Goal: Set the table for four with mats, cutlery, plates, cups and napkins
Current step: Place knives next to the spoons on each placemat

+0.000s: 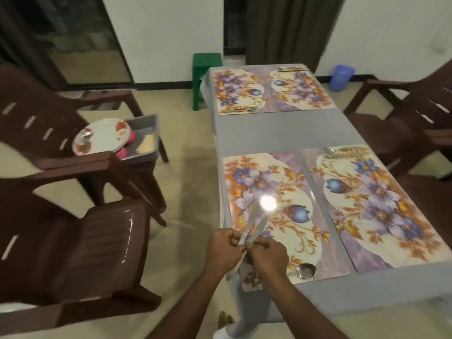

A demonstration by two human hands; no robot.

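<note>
Four floral mats lie on the grey table (274, 133). Over the near left mat (276, 211), at its near left corner, my left hand (223, 250) and my right hand (267, 253) meet, each pinching a crossed steel knife (249, 222). A spoon (304, 270) lies on that mat's near edge. Cutlery (340, 151) lies at the far edge of the near right mat (376, 204). The far left mat (241, 91) and far right mat (303, 88) each carry cutlery. Flowered plates (101, 137) sit stacked on the chair at left.
A grey tray (146, 135) with pink cups (122, 152) and pale napkins rests on the far brown chair (36, 123) at left. A nearer brown chair (73, 253) stands beside the table, and another on the right (415, 123). A green stool (206, 79) and a blue bin (341, 77) stand beyond.
</note>
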